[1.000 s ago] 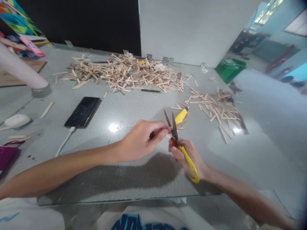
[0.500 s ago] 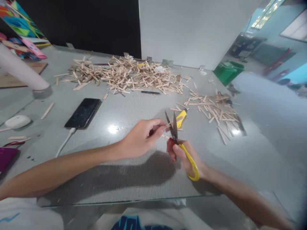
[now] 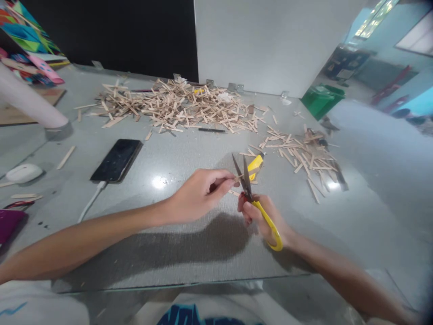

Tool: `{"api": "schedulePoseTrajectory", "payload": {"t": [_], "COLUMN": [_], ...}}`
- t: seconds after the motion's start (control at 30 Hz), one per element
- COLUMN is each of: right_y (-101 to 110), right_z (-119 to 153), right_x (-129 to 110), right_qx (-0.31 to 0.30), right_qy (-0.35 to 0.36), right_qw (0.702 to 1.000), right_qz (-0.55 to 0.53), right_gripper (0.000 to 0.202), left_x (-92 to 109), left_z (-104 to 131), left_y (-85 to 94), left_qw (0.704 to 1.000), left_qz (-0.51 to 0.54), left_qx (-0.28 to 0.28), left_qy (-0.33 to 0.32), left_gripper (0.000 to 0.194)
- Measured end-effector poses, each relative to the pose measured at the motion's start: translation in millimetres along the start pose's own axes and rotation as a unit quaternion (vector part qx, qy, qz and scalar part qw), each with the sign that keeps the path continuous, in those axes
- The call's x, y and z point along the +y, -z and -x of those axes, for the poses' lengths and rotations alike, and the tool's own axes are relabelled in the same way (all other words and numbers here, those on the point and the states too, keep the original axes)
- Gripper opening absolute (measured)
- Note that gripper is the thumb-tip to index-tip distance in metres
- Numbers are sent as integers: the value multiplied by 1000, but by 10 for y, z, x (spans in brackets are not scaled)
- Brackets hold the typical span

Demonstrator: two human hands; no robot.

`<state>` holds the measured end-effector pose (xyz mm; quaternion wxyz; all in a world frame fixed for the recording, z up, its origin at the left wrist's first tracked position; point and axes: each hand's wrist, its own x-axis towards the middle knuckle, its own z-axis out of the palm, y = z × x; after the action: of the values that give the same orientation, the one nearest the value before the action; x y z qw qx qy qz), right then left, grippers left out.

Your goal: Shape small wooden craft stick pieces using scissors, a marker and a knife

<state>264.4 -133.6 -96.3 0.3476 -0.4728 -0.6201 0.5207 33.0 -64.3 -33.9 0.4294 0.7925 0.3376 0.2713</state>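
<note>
My left hand [image 3: 206, 194] pinches a thin wooden stick [image 3: 238, 178] between thumb and fingers. The stick's free end lies between the parted blades of a pair of scissors [image 3: 247, 179]. My right hand [image 3: 262, 214] is closed around the yellow and red handles of these scissors, whose blades point away from me. Just beyond the blades a yellow box cutter [image 3: 256, 166] rests on the grey table [image 3: 182, 253]. A few short stick pieces lie beside it, partly hidden behind my hands and the scissors.
A large heap of cut wooden sticks [image 3: 189, 108] spreads along the back, with a smaller pile [image 3: 301, 151] at right. To the left are a phone [image 3: 117, 160] on a white cable, a white mouse-like object [image 3: 24, 173] and a pale tube [image 3: 32, 97]. A green bin [image 3: 321, 100] stands beyond the table.
My right hand and the scissors have shifted slightly up, and the blades have drawn a little closer together around the stick. My left hand has barely moved.
</note>
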Motion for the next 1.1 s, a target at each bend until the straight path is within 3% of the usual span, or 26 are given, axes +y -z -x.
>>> {"api": "schedulePoseTrajectory", "payload": {"t": [0.9, 1.1], "right_y": [42, 0], "right_z": [-5, 4], "right_x": [-30, -12], "right_qx": [-6, 27], "right_qy": [0, -65], "right_qw": [1000, 997], "right_qz": [27, 16], "right_gripper": [56, 63], "left_x": [37, 57], "left_z": [-18, -21], "left_y": [28, 39], "left_qw": [1000, 1000], "left_qz": [16, 18], "left_qx": [-15, -19], "left_qy": [-3, 3], "left_gripper": [38, 38]}}
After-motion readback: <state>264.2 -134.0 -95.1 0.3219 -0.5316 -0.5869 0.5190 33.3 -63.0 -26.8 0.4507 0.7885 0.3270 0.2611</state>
